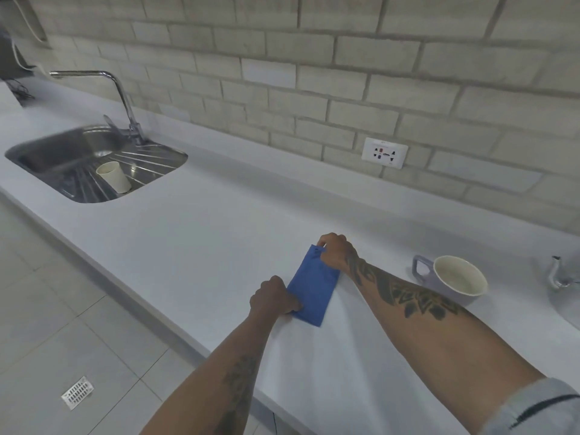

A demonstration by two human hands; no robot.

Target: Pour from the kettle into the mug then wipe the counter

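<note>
A folded blue cloth (314, 288) is laid flat on the white tabletop (204, 233), near its front edge. Its near corner is pinched by the left hand (273, 297); its far corner is gripped by the right hand (335, 253). A lilac mug (455, 279) is set upright to the right, apart from the cloth. A kettle spout (558, 273) is glimpsed at the right edge.
</note>
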